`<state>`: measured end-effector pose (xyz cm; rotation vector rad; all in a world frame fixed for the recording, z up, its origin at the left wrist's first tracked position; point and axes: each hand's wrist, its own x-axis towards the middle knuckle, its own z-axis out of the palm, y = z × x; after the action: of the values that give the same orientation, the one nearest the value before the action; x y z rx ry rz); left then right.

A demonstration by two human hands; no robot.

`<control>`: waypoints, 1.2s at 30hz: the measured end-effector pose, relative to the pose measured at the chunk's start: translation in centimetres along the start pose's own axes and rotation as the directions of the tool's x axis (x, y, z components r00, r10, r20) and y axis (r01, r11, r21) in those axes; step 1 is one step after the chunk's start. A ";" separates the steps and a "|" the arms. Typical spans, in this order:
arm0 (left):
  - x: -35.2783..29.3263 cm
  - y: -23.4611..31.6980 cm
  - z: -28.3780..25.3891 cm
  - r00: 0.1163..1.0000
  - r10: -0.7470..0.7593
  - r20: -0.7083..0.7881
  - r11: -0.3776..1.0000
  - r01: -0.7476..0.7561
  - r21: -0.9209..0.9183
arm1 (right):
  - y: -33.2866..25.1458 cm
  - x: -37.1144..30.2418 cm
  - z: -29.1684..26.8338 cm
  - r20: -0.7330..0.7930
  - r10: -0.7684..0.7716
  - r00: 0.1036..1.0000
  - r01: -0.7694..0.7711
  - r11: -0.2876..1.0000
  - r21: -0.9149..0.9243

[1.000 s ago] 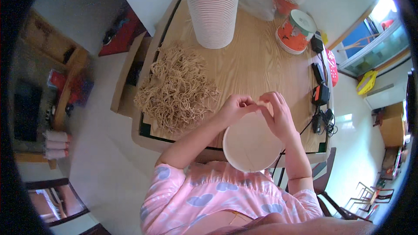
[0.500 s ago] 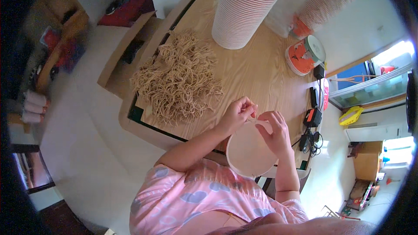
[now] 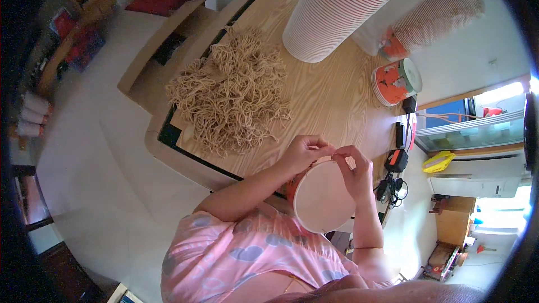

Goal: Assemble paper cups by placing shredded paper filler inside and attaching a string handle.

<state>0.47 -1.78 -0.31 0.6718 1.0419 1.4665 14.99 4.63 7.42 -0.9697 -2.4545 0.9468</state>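
Steady the paper bucket (image 3: 324, 199) at the near edge of the desk (image 3: 323, 104), its far rim beside the left hand (image 3: 309, 153) and right hand (image 3: 355, 175), fingertips pinching something too small to identify.

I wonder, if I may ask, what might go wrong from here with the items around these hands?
The round container might slip or tip: the left hand and right hand are both at its rim, and what supports it underneath is hidden.
The tan cords lie tangled, so pulling one could drag others along.
The tall white stack stands on the table; a hard bump could perhaps topple it.
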 end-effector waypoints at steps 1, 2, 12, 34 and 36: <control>-0.1 0.2 -0.1 0.998 -0.055 0.025 0.998 0.055 -0.018 | -0.1 0.1 0.2 -0.040 0.021 0.999 -0.021 1.000 0.007; -0.2 0.0 -0.2 0.998 -0.054 0.025 0.998 0.055 -0.022 | -0.2 0.2 0.3 -0.080 0.042 0.996 -0.041 0.999 0.015; 0.4 -1.6 -0.8 0.996 0.061 0.058 0.998 -0.060 -0.020 | -0.4 0.5 0.1 -0.025 0.075 0.997 -0.075 0.997 -0.027; 1.2 -1.4 0.3 0.986 0.149 -0.077 0.989 -0.149 0.006 | -0.8 1.3 -0.4 0.051 0.104 0.993 -0.099 0.991 -0.091; 1.1 -0.8 0.1 0.991 0.108 -0.073 0.993 -0.105 0.047 | -0.5 1.3 -0.4 0.055 0.111 0.992 -0.107 0.991 -0.077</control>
<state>0.75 -0.76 -1.09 0.7167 1.1130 1.5754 14.00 5.46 8.19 -1.1266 -2.5234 0.9381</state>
